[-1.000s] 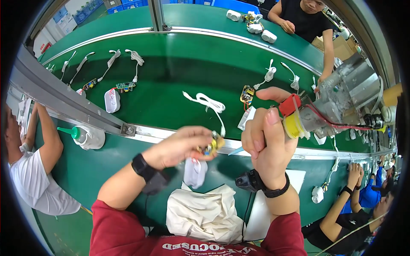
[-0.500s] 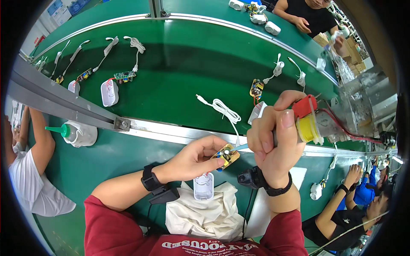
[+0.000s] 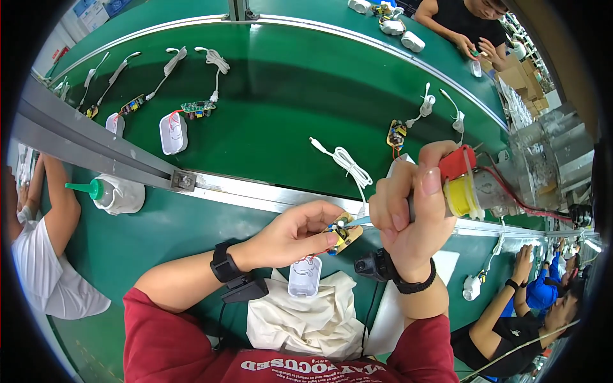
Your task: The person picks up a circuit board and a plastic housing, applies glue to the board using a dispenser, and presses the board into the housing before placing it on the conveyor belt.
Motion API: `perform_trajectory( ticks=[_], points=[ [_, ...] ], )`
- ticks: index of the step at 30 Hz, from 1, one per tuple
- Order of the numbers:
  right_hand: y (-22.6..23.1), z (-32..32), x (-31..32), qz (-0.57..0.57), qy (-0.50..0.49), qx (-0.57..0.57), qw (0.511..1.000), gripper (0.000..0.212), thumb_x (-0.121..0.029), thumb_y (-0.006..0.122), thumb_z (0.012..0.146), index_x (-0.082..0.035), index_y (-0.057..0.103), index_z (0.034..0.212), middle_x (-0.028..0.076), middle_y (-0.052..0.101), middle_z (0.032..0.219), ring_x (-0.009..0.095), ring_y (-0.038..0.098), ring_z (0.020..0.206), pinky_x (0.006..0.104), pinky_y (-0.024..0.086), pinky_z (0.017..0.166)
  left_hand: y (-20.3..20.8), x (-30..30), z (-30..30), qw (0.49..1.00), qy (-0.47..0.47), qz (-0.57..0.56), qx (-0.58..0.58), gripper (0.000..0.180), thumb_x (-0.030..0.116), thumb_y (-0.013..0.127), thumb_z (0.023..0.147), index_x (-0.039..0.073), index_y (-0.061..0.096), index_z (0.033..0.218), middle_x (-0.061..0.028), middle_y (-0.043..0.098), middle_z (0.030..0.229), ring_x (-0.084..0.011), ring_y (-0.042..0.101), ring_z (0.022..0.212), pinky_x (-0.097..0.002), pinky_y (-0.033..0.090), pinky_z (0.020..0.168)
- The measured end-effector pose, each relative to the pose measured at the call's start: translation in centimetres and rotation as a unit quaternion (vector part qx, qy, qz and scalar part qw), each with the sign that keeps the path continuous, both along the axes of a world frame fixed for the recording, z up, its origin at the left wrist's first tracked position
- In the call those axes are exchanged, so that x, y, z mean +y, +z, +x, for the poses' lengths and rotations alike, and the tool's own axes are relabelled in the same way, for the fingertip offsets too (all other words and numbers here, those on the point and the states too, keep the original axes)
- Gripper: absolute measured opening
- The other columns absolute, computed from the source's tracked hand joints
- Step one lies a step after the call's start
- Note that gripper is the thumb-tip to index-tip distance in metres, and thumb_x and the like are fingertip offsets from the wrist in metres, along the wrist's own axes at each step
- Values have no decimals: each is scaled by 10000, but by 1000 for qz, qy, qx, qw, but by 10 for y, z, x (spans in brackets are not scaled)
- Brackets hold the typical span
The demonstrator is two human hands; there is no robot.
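Observation:
My left hand (image 3: 295,235) pinches a small circuit board (image 3: 343,233) with yellow and dark components by its edge. A white cable runs from the board's far side, and red wires lead to a white plastic housing (image 3: 305,277) below it, lying on a cream cloth (image 3: 306,319). My right hand (image 3: 415,204) is closed round a grey tube-shaped tool (image 3: 421,207) with a yellow band, a red block and wires. Its thin blue-grey tip (image 3: 359,221) reaches the components on the board; whether it touches them I cannot tell.
Across the metal rail (image 3: 242,195) runs a green belt (image 3: 268,127) with several boards, housings and coiled white cables (image 3: 351,166). A white bottle with a green nozzle (image 3: 115,193) stands at left. A large metal cylinder (image 3: 549,153) looms at right. Other people sit around.
The boards, housings and cables on the belt have shifted to the right. Both my hands stay nearly in place, with the tool tip still at the board.

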State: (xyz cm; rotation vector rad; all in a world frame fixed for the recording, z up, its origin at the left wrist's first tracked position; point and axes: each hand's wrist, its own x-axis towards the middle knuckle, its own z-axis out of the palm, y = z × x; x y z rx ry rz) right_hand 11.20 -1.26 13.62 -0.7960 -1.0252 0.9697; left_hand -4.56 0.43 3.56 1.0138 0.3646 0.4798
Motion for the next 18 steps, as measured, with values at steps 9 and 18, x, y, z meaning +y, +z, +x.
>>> perform_trajectory(
  ticks=[9,18],
  points=[
    [0,0,1,12,11,1,1000,242,-283,536,945,-109,368,936,-6,321,473,74,248,329,234,219,308,4,1,-3,1000,-5,-2,6,348,47,549,937,13,439,1266,-66,573,1161,-91,563,964,-255,501,791],
    [0,0,2,17,18,-5,1000,244,-291,530,949,-113,366,917,-7,318,470,74,249,327,236,216,307,-3,-1,-2,1000,9,9,-20,367,23,567,921,26,444,1267,-59,569,1166,-106,558,1010,-259,480,836]
  ],
)
